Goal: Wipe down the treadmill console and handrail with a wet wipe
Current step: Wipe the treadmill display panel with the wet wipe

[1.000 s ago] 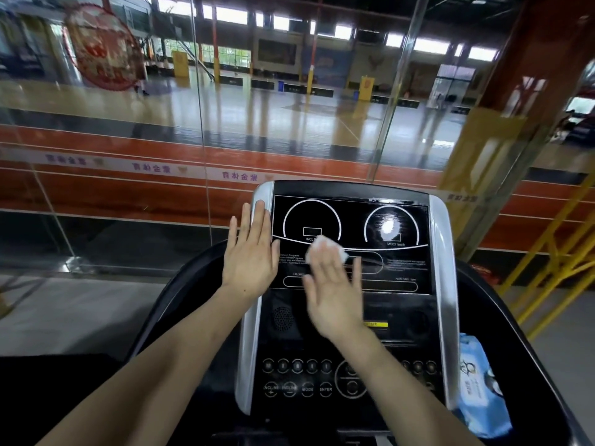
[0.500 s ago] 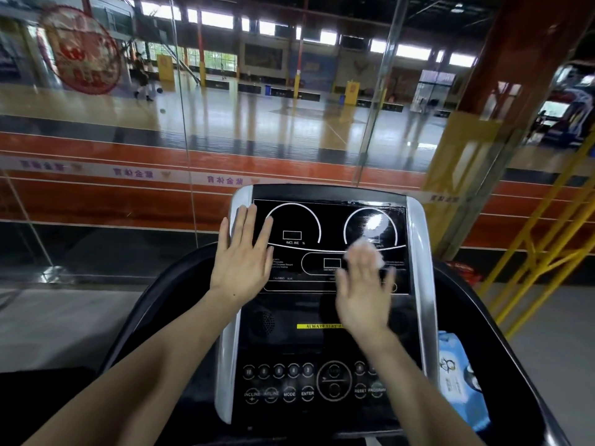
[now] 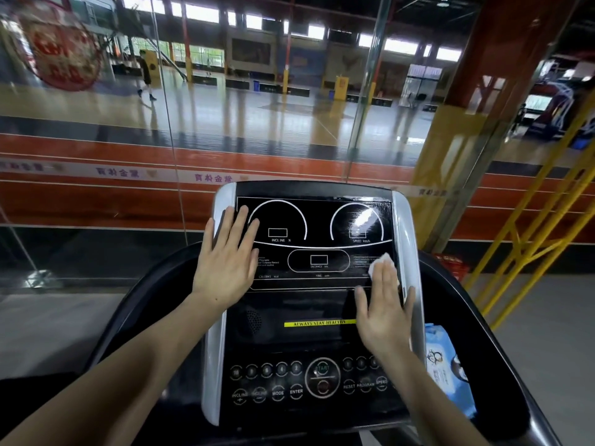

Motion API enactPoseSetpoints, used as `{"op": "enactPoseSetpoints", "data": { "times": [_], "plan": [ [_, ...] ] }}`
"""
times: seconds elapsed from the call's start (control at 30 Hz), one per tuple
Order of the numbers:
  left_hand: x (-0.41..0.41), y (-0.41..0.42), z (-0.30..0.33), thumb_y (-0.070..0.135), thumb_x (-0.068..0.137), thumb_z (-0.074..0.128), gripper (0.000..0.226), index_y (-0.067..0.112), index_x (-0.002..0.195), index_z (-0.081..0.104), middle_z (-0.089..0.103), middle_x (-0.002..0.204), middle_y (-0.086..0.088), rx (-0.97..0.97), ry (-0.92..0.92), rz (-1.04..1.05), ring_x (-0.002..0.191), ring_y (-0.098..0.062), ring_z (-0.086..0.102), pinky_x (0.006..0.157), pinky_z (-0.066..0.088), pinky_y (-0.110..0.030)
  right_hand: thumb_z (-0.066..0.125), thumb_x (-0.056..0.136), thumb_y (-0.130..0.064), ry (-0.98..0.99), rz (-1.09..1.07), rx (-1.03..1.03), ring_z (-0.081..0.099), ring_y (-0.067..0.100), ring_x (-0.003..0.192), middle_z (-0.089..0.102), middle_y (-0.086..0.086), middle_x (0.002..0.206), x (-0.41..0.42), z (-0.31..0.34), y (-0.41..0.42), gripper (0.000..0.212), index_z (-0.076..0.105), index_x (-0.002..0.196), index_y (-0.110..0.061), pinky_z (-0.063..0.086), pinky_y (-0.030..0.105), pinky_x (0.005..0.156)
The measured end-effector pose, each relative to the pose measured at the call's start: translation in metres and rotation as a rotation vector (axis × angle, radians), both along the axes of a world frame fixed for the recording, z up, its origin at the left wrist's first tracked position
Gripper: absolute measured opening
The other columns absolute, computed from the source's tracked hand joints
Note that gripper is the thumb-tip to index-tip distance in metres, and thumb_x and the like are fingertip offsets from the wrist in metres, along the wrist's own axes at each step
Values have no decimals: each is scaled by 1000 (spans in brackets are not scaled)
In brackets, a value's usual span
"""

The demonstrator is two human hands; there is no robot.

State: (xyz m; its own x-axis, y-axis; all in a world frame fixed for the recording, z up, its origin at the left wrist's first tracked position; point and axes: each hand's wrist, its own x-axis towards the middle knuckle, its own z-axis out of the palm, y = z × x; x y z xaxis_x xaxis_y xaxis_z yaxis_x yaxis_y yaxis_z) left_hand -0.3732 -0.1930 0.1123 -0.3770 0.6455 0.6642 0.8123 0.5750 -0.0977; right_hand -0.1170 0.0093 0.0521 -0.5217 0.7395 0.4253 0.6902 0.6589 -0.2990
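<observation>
The black treadmill console (image 3: 309,220) with silver side trim stands in front of me. My left hand (image 3: 227,262) lies flat, fingers spread, on the console's upper left edge, holding nothing. My right hand (image 3: 383,307) presses a white wet wipe (image 3: 380,263) flat against the right side of the display, beside the silver trim. Only the wipe's top edge shows past my fingertips. The black curved handrail (image 3: 476,317) wraps around both sides of the console.
A blue pack of wet wipes (image 3: 447,368) lies in the tray right of the console. Button rows (image 3: 280,381) fill the lower panel. A glass wall (image 3: 161,156) stands just beyond the treadmill, with yellow railing (image 3: 531,236) at the right.
My right hand has slid the wipe rightward across the display, from its centre to the right edge. My left hand has stayed on the upper left edge.
</observation>
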Motion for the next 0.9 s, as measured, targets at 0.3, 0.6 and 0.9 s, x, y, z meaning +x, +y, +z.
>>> {"op": "enactPoseSetpoints", "data": {
  "times": [0.3, 0.6, 0.9],
  "plan": [
    [1, 0, 0, 39, 107, 28, 60, 14, 162, 33, 16, 175, -9, -18, 12, 13, 162, -32, 8, 129, 12, -58, 6, 106, -62, -24, 26, -26, -16, 0, 158, -16, -12, 174, -39, 49, 43, 73, -4, 168, -26, -17, 52, 128],
    [0, 1, 1, 39, 107, 27, 60, 13, 161, 33, 16, 175, -8, -9, -15, 25, 162, -30, 7, 129, 11, -58, 0, 101, -63, 5, -40, -108, -13, 7, 160, -10, -9, 176, -12, 1, -5, 71, -11, 164, -32, -12, 54, 129],
    [4, -1, 0, 39, 106, 26, 60, 12, 159, 37, 20, 174, -9, -12, -10, 14, 162, -31, 10, 129, 12, -58, 11, 110, -57, -168, 297, 122, -17, 8, 160, -14, -13, 174, -49, 11, -56, 64, -5, 167, -33, -16, 57, 127]
  ]
}}
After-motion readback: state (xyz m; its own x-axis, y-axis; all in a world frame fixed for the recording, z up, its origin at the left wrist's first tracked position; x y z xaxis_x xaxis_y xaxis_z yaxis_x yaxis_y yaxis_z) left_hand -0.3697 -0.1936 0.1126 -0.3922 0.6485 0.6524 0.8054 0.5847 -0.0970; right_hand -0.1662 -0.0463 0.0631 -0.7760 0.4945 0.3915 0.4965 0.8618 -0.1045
